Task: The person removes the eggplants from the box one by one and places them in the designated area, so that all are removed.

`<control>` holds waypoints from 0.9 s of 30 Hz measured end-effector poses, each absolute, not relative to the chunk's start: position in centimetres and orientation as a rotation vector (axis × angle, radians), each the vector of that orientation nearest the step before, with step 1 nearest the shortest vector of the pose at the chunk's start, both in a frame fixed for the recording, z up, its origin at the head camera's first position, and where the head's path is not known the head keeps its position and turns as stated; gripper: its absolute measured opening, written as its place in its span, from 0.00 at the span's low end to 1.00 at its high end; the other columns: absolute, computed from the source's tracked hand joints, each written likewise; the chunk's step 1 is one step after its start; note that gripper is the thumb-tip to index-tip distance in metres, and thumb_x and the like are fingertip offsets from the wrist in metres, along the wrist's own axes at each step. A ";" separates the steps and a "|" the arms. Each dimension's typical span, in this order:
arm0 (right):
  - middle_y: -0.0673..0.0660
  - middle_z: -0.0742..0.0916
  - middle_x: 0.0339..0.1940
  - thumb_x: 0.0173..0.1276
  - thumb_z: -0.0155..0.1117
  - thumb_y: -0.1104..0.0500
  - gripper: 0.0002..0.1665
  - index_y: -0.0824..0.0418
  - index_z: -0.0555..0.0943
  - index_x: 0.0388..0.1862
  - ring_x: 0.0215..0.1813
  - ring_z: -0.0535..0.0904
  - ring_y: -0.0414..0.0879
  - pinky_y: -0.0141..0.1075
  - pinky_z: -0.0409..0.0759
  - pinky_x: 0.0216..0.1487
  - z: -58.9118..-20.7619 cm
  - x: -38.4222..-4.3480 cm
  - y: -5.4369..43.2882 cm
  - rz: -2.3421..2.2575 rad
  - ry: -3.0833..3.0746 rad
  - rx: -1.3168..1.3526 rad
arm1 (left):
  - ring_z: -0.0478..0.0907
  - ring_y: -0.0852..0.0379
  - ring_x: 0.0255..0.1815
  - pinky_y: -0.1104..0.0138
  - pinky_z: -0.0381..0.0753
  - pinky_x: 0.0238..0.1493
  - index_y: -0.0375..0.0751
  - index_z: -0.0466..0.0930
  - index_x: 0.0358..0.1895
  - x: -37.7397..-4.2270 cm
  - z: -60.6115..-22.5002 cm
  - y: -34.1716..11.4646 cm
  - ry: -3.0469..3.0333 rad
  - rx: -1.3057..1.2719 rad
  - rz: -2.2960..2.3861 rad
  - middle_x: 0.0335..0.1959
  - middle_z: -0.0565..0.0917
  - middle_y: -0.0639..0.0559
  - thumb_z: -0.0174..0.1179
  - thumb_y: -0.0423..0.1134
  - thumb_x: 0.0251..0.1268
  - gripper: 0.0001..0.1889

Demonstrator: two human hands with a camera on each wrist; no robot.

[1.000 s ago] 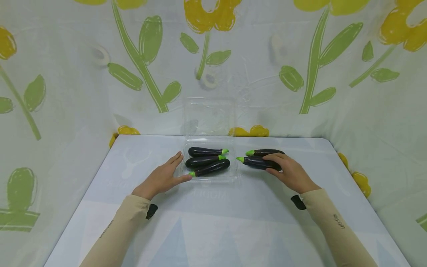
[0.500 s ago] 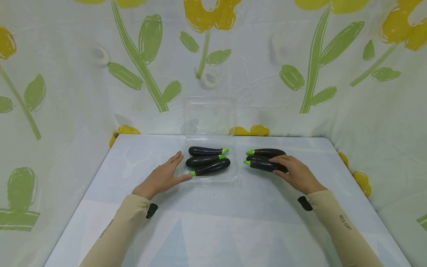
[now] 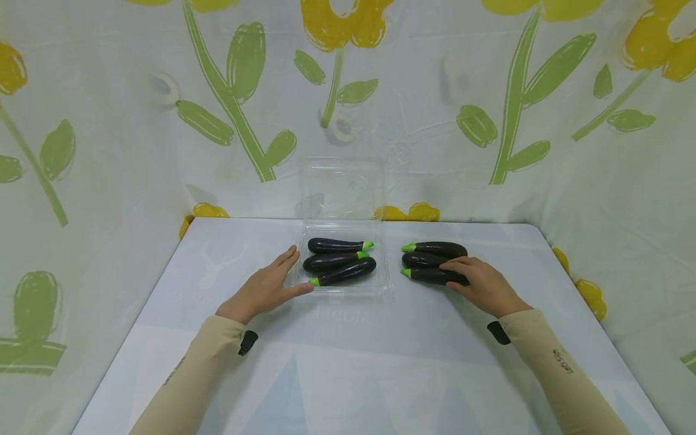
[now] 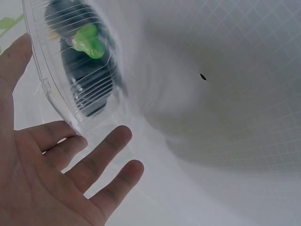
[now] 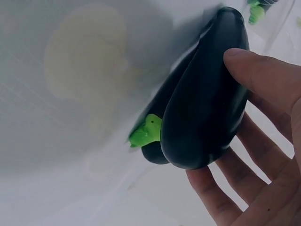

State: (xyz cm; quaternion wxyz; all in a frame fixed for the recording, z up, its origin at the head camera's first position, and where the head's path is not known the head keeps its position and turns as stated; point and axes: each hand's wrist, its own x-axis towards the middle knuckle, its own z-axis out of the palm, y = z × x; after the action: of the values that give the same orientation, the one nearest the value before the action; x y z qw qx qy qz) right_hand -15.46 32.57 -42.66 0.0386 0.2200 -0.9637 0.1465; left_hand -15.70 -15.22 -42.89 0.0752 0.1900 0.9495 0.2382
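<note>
A clear plastic clamshell box (image 3: 383,289) holds three dark eggplants: a back one (image 3: 333,246), a middle one (image 3: 328,263) and a front one (image 3: 350,272) whose green stem points left. My left hand (image 3: 266,290) rests at the box's left side with fingers spread; in the left wrist view the fingers (image 4: 101,157) are spread beside the box wall (image 4: 51,101). On the right, my right hand (image 3: 484,284) grips the nearest eggplant (image 3: 429,275) by its thick end, thumb (image 5: 263,77) on one side and fingers on the other. Behind it lie two more eggplants, a middle one (image 3: 418,260) and a far one (image 3: 440,248).
The box's lid (image 3: 342,188) stands raised at the back, near the flower-patterned curtain (image 3: 413,121). A white table (image 3: 348,362) bears everything, and its back edge runs close behind the box.
My right hand has moved rightward and slightly toward me with the eggplant it grips, so another eggplant behind it shows. The left hand and the box have stayed in place.
</note>
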 end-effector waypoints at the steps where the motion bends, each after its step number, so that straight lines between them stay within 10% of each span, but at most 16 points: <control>1: 0.63 0.83 0.60 0.65 0.76 0.60 0.25 0.55 0.83 0.62 0.62 0.79 0.63 0.59 0.77 0.60 -42.7 -15.5 32.6 0.445 -2.957 0.668 | 0.54 0.41 0.80 0.44 0.60 0.74 0.37 0.50 0.81 -15.7 -42.9 -15.2 2.848 0.569 0.714 0.83 0.50 0.45 0.57 0.71 0.66 0.53; 27: 0.63 0.83 0.59 0.62 0.77 0.61 0.27 0.57 0.82 0.60 0.62 0.78 0.63 0.59 0.78 0.58 -43.5 -15.7 32.6 0.423 -2.949 0.644 | 0.53 0.42 0.80 0.44 0.59 0.75 0.38 0.50 0.82 -15.8 -42.9 -15.4 2.844 0.573 0.726 0.83 0.49 0.45 0.57 0.71 0.65 0.53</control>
State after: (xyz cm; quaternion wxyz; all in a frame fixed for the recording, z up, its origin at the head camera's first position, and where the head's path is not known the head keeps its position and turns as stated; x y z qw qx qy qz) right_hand -15.68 32.61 -43.55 0.0467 0.2109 -0.9665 0.1387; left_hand -15.82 -15.35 -42.91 0.0753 0.1910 0.9483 0.2420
